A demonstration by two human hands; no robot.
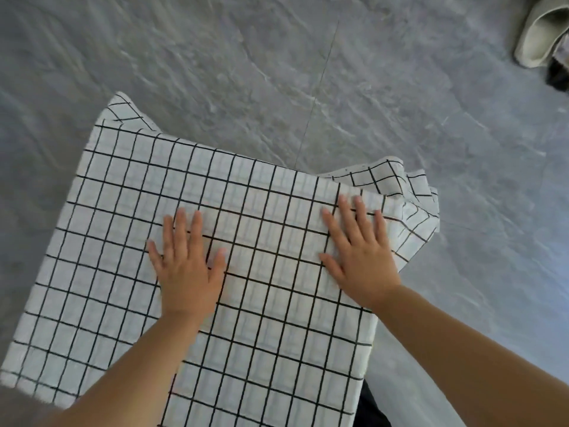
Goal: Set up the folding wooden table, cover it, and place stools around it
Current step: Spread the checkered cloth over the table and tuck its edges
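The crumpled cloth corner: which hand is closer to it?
Right. The right hand lies flat beside the crumpled corner; the left hand lies flat on the middle of the checked cloth, farther off.

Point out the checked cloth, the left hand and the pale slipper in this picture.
checked cloth point(117, 217): head view, on the flat part left of the hands.
left hand point(187, 272): head view, on the back of the hand.
pale slipper point(545, 32): head view, on its inner lining.
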